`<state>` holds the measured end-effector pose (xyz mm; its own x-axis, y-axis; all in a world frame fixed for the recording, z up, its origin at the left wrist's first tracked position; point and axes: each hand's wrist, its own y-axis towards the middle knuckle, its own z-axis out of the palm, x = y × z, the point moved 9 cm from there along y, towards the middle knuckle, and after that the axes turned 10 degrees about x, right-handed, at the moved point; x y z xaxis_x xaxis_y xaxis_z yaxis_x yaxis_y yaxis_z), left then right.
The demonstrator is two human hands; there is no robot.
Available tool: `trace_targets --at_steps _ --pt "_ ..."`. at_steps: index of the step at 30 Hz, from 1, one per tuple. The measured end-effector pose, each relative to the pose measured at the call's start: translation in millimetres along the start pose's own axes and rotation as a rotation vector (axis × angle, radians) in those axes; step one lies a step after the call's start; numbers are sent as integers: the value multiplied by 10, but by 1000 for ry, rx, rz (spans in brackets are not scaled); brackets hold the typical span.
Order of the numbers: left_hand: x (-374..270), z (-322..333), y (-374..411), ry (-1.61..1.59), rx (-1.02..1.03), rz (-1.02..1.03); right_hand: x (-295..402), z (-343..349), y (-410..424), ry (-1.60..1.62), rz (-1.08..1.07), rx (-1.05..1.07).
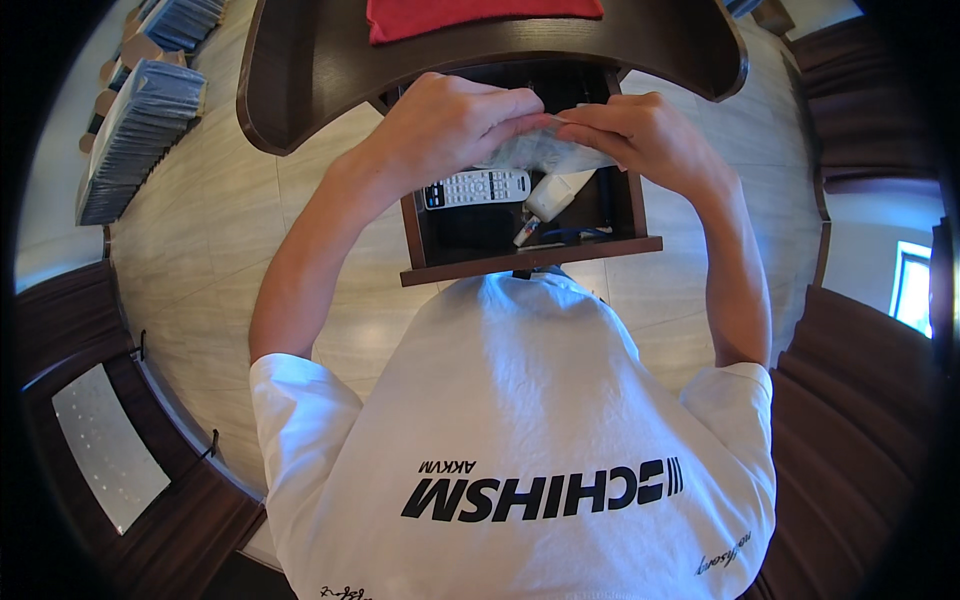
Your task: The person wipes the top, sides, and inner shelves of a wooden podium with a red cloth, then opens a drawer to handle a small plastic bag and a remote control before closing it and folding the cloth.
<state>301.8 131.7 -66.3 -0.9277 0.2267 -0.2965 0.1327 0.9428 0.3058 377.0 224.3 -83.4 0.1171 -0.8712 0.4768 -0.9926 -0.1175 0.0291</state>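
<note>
My left hand (457,124) and my right hand (634,135) meet over an open dark wooden drawer (536,259). Between them they pinch the upper edge of a clear plastic bag (536,152), whose contents I cannot make out. The bag hangs over the drawer's middle. Below it, on the left inside the drawer, lies a white remote control (478,187) with many buttons. Beside the remote is a white, box-like device (556,196), partly covered by the bag. A small white tube or stick (527,230) and a blue cord-like item (585,232) are near the drawer's front.
Above the drawer is a dark wooden desk top (322,75) with curved raised sides and a red cloth (480,19) on it. Folded chairs or similar stacked grey items (142,142) stand against the left wall. Brown curtains (847,420) hang at the right. The floor is pale tile (225,225).
</note>
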Motion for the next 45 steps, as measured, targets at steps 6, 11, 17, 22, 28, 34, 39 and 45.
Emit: trace_targets --at_steps 6,11,17,22,28,34,39,45 --pt "3 53 -72 63 -46 -34 60 69 -85 -142 -119 -51" --pt "130 82 -132 97 46 -56 12 -3 -120 -72 -130 -143" --pt "677 76 -228 -1036 -262 -160 -125 -103 -126 522 126 -32" --pt "559 969 -138 -1520 -113 -542 -16 -342 -14 1004 87 -164" --pt "-55 1532 -170 -2228 -260 -808 115 -314 -38 1590 -53 -322" --pt "171 1235 -55 -2492 -414 -343 -403 327 -208 1176 458 -379" --pt "466 1449 -388 -2044 -606 -888 -413 583 -265 459 505 -439" --pt "117 1526 -307 -1848 -407 -904 -318 1213 -262 1598 441 -351"
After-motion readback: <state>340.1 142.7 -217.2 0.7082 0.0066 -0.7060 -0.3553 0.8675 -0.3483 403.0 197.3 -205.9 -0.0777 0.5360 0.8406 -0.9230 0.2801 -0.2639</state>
